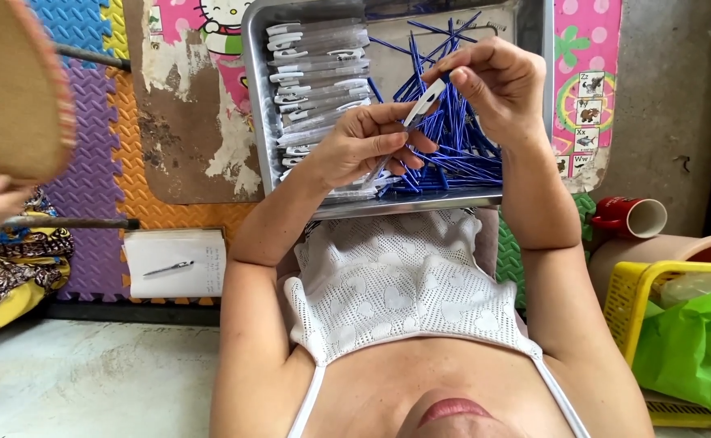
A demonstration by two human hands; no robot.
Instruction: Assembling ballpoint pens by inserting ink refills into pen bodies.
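Head view: left hand (pixel 367 142) pinches a clear plastic pen barrel (pixel 417 107) with a white clip end; right hand (pixel 493 81) closes fingertips on its upper tip. Both over a dented metal tray (pixel 534 24) resting on the lap: clear barrels stacked left, thin blue refills (pixel 461 154) heaped right. Around it foam puzzle mats (pixel 88 122), bare concrete floor, yellow basket (pixel 647 300), red cup (pixel 627 215). Tray's top edge cut off; whether a refill sits inside the barrel can't be made out.

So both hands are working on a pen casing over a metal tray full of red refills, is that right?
Not quite: the head view shows the refills are blue, not red. Both the left hand and right hand do hold a pen casing over the metal tray.
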